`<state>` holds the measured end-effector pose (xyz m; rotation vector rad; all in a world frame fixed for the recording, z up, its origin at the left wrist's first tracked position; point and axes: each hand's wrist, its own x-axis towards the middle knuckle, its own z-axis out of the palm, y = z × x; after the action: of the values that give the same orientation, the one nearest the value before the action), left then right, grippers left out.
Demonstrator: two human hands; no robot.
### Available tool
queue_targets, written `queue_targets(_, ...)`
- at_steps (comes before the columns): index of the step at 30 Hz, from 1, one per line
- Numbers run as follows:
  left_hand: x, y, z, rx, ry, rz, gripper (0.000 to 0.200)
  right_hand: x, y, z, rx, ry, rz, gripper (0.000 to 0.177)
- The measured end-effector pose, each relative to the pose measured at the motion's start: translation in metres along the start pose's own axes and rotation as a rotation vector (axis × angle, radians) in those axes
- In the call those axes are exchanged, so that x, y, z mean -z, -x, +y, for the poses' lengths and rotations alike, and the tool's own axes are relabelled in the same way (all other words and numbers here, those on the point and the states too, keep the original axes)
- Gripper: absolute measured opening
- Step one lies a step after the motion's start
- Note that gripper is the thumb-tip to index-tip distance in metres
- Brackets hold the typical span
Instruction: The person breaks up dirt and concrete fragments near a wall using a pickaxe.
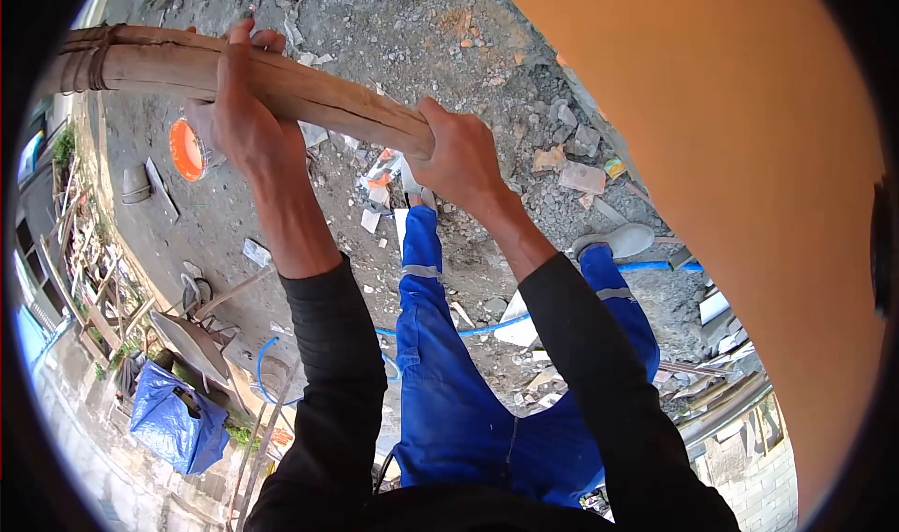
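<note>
**Gripping a wooden pole [328, 103] with both hands**

Left hand [245, 120] is closed tight around the pole's middle, fingers curled over its top. Right hand [464, 162] clasps the pole's near end. The pole slants above rubble-strewn ground [375, 7]. An orange bucket [185, 150] sits just under the pole, and blue trousers [449, 401] and a blue hose [487, 328] lie farther below it.
</note>
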<state>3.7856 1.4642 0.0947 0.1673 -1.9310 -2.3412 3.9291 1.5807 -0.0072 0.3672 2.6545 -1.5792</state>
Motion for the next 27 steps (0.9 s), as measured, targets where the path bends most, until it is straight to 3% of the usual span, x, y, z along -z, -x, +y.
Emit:
queue_targets(1, -0.011, -0.012, -0.012, 0.023, 0.022, 0.073, 0.054, 0.006, -0.036, -0.009, 0.027, 0.044, -0.009, 0.033)
queue_targets(3, -0.038, -0.007, -0.072, -0.087, 0.139, 0.035, 0.041, 0.011, -0.08, -0.005, 0.132, 0.11, 0.07, 0.032)
queue_targets(5, -0.062, 0.013, -0.128, 0.007, 0.235, 0.121, 0.028, 0.024, -0.074, 0.031, 0.061, 0.223, 0.108, 0.031)
queue_targets(6, -0.087, 0.045, -0.149, 0.057, 0.131, 0.195, 0.023, 0.042, -0.052, 0.059, -0.014, 0.269, 0.093, 0.033)
queue_targets(7, -0.099, 0.084, -0.194, 0.194, 0.209, 0.202, 0.038, 0.058, -0.02, 0.093, -0.174, 0.333, 0.016, 0.033)
queue_targets(9, -0.105, 0.199, -0.253, 0.603, -0.01, 0.175, 0.029, 0.06, 0.082, 0.167, -0.621, 0.37, -0.131, 0.032)
queue_targets(10, -0.084, 0.255, -0.317, 0.668, -0.285, 0.046, 0.033, 0.056, 0.129, 0.177, -0.865, 0.341, -0.17, 0.035)
queue_targets(11, -0.078, 0.268, -0.316, 0.974, -0.328, -0.116, 0.04, 0.048, 0.157, 0.181, -1.009, 0.341, -0.179, 0.039)
queue_targets(14, -0.091, 0.239, -0.297, 1.052, -0.361, -0.064, 0.032, 0.056, 0.133, 0.163, -1.013, 0.301, -0.174, 0.039)
queue_targets(16, -0.069, 0.22, -0.288, 1.118, -0.216, -0.223, 0.018, 0.052, 0.126, 0.136, -0.957, 0.3, -0.161, 0.039)
queue_targets(20, -0.027, 0.172, -0.294, 1.223, 0.044, -0.132, 0.018, 0.034, 0.173, 0.073, -0.972, 0.332, -0.164, 0.041)
queue_targets(22, 0.016, 0.197, -0.295, 1.383, 0.073, -0.075, 0.017, 0.019, 0.246, 0.049, -1.022, 0.284, -0.177, 0.043)
queue_targets(27, 0.084, 0.311, -0.249, 1.412, -0.138, -0.025, 0.016, -0.015, 0.367, 0.037, -1.094, 0.29, -0.217, 0.038)
